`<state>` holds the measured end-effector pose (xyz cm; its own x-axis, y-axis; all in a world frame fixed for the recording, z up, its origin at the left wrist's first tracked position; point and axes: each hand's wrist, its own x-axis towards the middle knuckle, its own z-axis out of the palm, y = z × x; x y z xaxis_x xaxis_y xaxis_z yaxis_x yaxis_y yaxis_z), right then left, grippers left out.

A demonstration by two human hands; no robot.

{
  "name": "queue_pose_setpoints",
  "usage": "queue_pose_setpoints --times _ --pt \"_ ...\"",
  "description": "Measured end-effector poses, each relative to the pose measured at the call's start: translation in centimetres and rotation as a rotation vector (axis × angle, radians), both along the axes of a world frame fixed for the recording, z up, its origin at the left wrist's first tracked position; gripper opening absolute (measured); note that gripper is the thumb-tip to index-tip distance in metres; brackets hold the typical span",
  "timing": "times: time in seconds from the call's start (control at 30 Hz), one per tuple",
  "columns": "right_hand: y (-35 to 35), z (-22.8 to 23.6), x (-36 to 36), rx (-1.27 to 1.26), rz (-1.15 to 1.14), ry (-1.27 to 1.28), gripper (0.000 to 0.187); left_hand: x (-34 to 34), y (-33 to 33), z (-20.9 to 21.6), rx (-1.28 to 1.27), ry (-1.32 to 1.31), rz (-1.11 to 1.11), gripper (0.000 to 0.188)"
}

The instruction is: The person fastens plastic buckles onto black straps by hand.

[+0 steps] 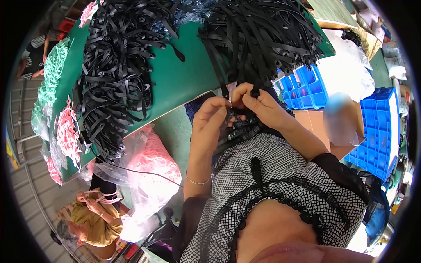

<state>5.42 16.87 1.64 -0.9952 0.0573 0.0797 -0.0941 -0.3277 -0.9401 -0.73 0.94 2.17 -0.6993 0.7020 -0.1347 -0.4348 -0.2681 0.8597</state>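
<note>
Above my lap my left hand (209,117) is closed, thumb and fingertips pinched on a small dark piece of strap. My right hand (264,106) is closed beside it, fingers curled round a black strap (255,91) whose end sticks up past the knuckles. The fingertips of both hands nearly meet, and they hide most of what lies between them. Just below, several black straps with clear plastic buckles (240,131) lie across my lap. At the table edge ahead, loose strap ends hang from a heap of black straps (263,37).
On the green table (186,65) sit another long heap of black straps (116,79), clear buckles (188,15), and green (55,65) and pink straps (68,131). A plastic bag of pink straps (153,162) stands left; blue crates (375,131) and a cardboard box (309,122) right. Another person (98,223) sits lower left.
</note>
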Motion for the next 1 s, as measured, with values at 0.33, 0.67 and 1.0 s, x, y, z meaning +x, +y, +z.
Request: queue_pose_setpoints --times 0.33,0.67,1.0 --pt "-0.6 0.0 0.3 0.024 0.130 -0.039 0.020 0.0 -0.1 -0.4 0.238 -0.289 -0.031 0.016" --pt "-0.7 -0.6 0.1 0.144 0.083 0.102 0.026 -0.4 -1.1 -1.3 0.102 -0.112 -0.138 0.008" --pt "-0.8 0.7 -0.4 0.676 -0.113 0.379 0.018 0.4 -0.5 -0.9 0.091 -0.128 0.049 0.017"
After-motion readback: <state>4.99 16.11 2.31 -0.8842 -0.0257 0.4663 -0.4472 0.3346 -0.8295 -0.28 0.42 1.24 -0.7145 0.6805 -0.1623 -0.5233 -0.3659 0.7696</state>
